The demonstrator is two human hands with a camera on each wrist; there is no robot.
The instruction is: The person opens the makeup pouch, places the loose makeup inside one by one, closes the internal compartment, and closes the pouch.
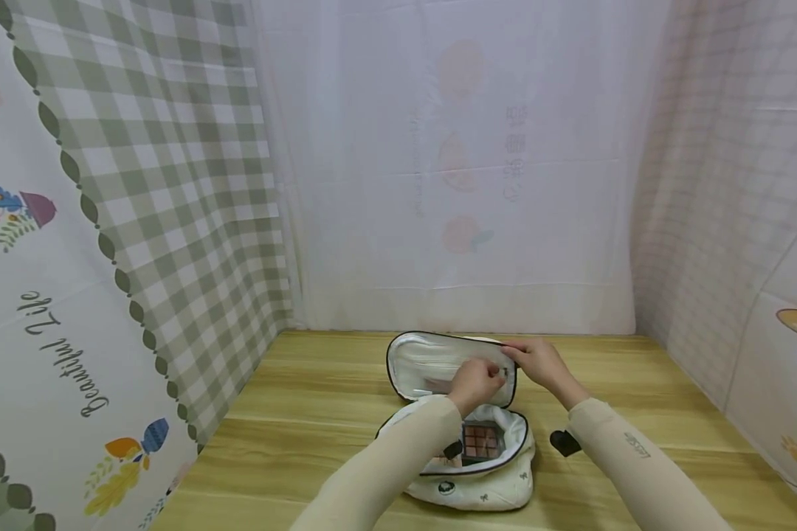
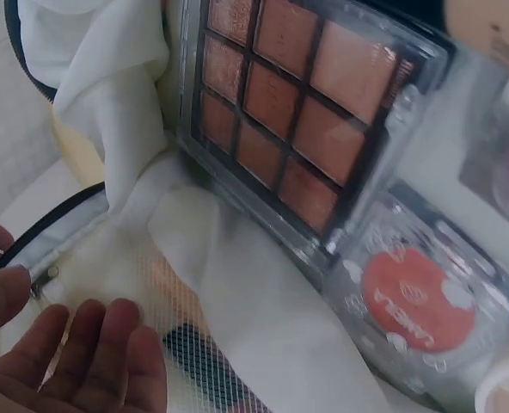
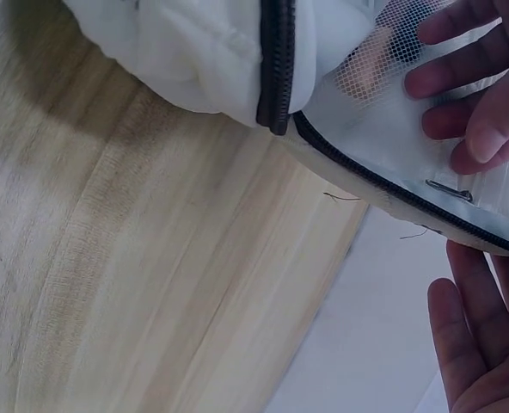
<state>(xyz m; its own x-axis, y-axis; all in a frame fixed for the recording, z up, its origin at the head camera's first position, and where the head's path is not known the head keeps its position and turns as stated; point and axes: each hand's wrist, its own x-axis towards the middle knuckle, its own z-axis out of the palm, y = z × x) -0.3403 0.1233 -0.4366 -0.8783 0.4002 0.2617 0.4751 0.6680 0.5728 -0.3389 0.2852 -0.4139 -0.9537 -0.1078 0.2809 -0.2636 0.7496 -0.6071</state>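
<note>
A white cosmetic bag point(image 1: 478, 490) with black zip edging stands unzipped on the table, its lid point(image 1: 415, 361) raised behind it. My right hand point(image 1: 538, 363) grips the lid's upper right edge; its fingers point(image 3: 474, 323) lie behind the edge. In front of the lid's mesh pocket point(image 2: 164, 318), my left hand point(image 1: 477, 382) has loosely bent fingers close to a small metal zip pull point(image 3: 450, 190). A dark and peach item shows through the mesh. Inside the bag are an eyeshadow palette point(image 2: 276, 103) and a clear compact with a coral-red round point(image 2: 418, 301).
The bag stands on a wood-grain table point(image 1: 292, 442). White cloth point(image 1: 372, 184) hangs behind it, a green checked curtain point(image 1: 173, 147) at left and a patterned one point(image 1: 717, 221) at right. More cosmetics lie at the right of the left wrist view, partly cut off.
</note>
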